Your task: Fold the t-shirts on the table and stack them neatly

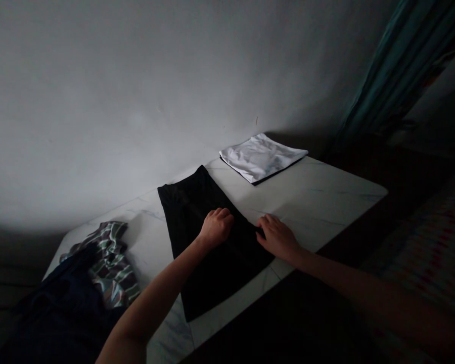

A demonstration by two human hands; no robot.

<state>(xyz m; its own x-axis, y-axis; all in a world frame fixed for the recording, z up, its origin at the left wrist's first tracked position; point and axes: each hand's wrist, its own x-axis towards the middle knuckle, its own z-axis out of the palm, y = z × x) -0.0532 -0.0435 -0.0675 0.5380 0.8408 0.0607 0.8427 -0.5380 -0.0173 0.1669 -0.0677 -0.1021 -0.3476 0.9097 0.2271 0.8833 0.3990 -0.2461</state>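
A black garment [197, 273] with what looks like a waistband at its far end lies spread flat on the white table. It may be a skirt or shorts; the dark cloth hides the details. My left hand [217, 225] rests on its middle, fingers curled down and closed against the cloth. At the garment's right edge, my right hand [276, 235] pinches the cloth between thumb and fingers. Both fingertips are partly hidden.
The marble-patterned table [318, 194] meets a pale wall [98, 101]. Behind, a folded white garment [263, 154] lies on something dark. A striped cloth [116, 263] and dark blue clothing [64, 303] are heaped at left. A teal curtain [379, 76] hangs at right.
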